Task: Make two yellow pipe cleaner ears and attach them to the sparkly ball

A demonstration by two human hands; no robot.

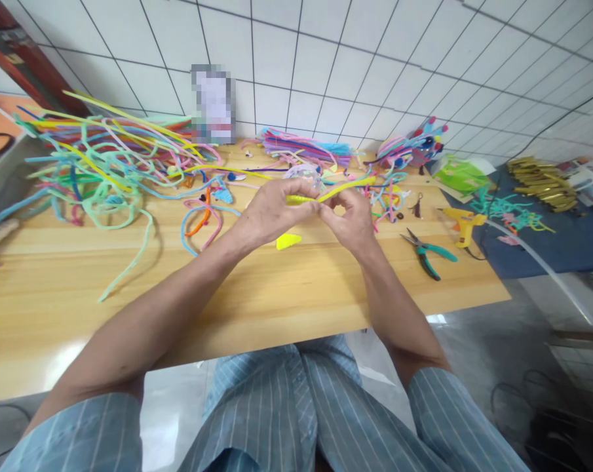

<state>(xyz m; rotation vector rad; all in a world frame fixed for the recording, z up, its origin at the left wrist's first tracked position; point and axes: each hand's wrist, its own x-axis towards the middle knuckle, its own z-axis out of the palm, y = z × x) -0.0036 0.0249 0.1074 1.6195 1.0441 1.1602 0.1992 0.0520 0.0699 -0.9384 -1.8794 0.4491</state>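
Between my two hands, above the middle of the wooden table, is a yellow pipe cleaner. My left hand is closed on its left part, where a short yellow piece shows between thumb and fingers. My right hand pinches it close to my left fingertips, and its loose end sticks out up and to the right. Just below the hands, a yellow wedge-shaped piece lies on the table. The fingertips partly hide how the pipe cleaner is bent.
A tangled heap of coloured pipe cleaners covers the back left of the table. A pink and purple bundle lies by the tiled wall. To the right are pliers, a yellow glue gun and golden bundles.
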